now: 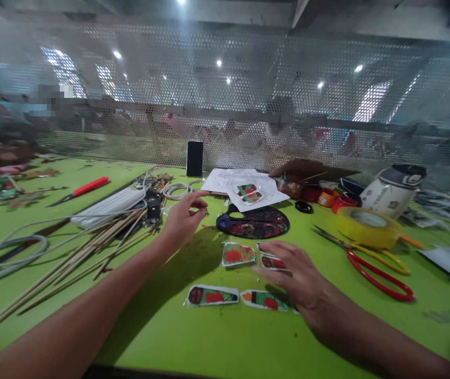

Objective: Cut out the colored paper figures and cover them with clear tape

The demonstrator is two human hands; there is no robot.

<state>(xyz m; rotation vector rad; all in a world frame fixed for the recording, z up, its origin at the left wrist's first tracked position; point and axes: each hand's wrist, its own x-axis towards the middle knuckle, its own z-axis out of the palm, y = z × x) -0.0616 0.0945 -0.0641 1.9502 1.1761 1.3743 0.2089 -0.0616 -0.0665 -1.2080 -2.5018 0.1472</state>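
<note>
My left hand [183, 223] hovers left of a dark paint palette [264, 223], index finger stretched out, thumb apart from it and nothing visible between them. Low over the table, my right hand [298, 276] has its fingers spread. It partly covers a small red and black painted cut-out [271, 262] and the end of a long one with an orange tip [262, 299]. Left of these lie a squarish red and green cut-out [237, 255] and a long one with a black end [213, 296]. Whether my right fingertips touch a piece cannot be made out.
Wooden sticks [78, 250], a white power strip [108, 208] and a red-handled knife [86, 188] lie left. Red and yellow scissors [367, 263], yellow tape [367, 226] and paint jars [325, 197] are right. Paper sheets [221, 181] and a phone [195, 159] stand before a mesh screen [233, 95].
</note>
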